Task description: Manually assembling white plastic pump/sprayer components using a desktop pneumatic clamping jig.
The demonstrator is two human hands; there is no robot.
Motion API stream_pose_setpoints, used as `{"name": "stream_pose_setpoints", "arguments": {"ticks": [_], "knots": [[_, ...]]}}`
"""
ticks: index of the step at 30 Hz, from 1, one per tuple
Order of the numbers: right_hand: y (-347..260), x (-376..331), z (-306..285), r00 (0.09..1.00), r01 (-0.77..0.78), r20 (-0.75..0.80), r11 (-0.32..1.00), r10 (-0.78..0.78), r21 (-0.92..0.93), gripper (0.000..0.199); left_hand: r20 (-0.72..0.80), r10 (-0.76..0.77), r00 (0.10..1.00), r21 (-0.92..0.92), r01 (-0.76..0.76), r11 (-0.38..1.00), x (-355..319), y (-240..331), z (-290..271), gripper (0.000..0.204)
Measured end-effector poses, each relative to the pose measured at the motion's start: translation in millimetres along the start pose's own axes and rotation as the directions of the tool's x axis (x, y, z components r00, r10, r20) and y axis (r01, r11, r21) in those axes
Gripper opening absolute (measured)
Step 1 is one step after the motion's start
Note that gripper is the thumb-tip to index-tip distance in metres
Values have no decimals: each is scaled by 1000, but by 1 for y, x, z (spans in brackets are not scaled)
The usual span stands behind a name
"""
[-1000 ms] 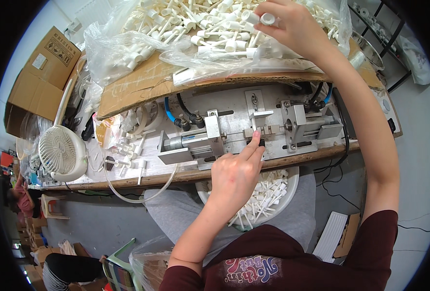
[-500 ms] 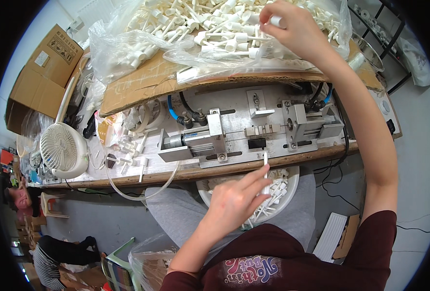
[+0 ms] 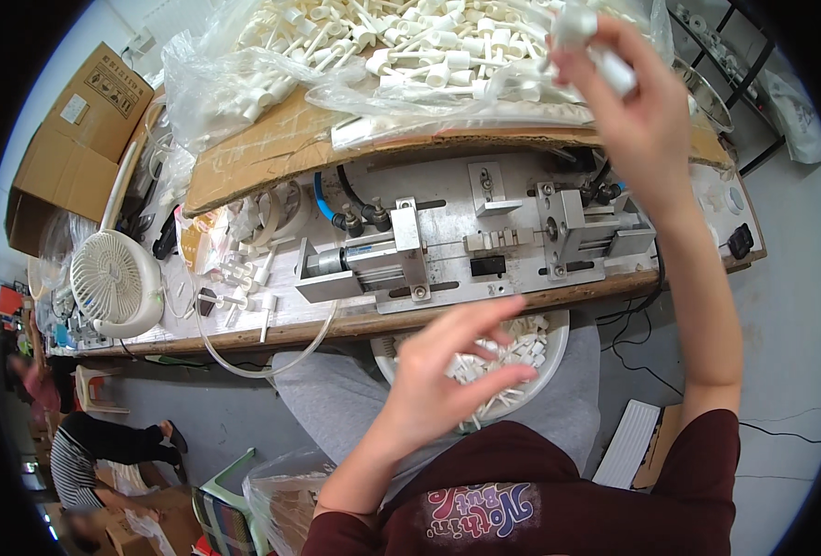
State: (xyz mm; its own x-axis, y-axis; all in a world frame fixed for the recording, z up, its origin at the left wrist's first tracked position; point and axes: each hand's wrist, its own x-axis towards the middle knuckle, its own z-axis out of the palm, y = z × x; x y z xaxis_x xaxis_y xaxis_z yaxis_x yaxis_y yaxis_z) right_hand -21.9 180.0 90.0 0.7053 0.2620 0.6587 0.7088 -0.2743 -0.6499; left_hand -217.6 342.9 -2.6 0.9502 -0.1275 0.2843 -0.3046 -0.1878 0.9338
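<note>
My right hand (image 3: 647,125) is raised at the right end of a heap of white stemmed plastic caps (image 3: 448,56). Pinched in its fingers is a white cap (image 3: 574,26), smeared by motion, and a second white piece (image 3: 617,72) shows by the palm. Low over a white bucket (image 3: 560,352) in my lap, my left hand (image 3: 429,375) has thumb and fingers apart and holds nothing. White caps with stems (image 3: 526,347) lie in the bucket. Between the hands, a metal bench fixture (image 3: 448,287) has a small pale slotted block (image 3: 500,241) at its middle.
Cardboard (image 3: 271,171) under the heap overhangs the fixture. A white fan (image 3: 114,283) and loose caps (image 3: 244,296) are on the left of the bench. A clear hose (image 3: 271,371) loops over the front edge. Another person (image 3: 105,445) bends over boxes at lower left.
My right hand has drawn back from the heap, rightward and nearer, with a cap. The white stemmed piece in my left hand is gone, and its fingers have spread.
</note>
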Motion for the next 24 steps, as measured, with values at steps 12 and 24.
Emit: {"name": "stream_pose_setpoints", "arguments": {"ticks": [12, 24], "knots": [[12, -132, 11, 747, 665, 225, 696, -625, -272, 26, -259, 100, 961, 155, -61, 986, 7, 0, 5, 34], [-8, -158, 10, 982, -72, -152, 967, 112, 245, 23, -48, 261, 964, 824, -110, 556, 30, -35, 15, 27]]}}
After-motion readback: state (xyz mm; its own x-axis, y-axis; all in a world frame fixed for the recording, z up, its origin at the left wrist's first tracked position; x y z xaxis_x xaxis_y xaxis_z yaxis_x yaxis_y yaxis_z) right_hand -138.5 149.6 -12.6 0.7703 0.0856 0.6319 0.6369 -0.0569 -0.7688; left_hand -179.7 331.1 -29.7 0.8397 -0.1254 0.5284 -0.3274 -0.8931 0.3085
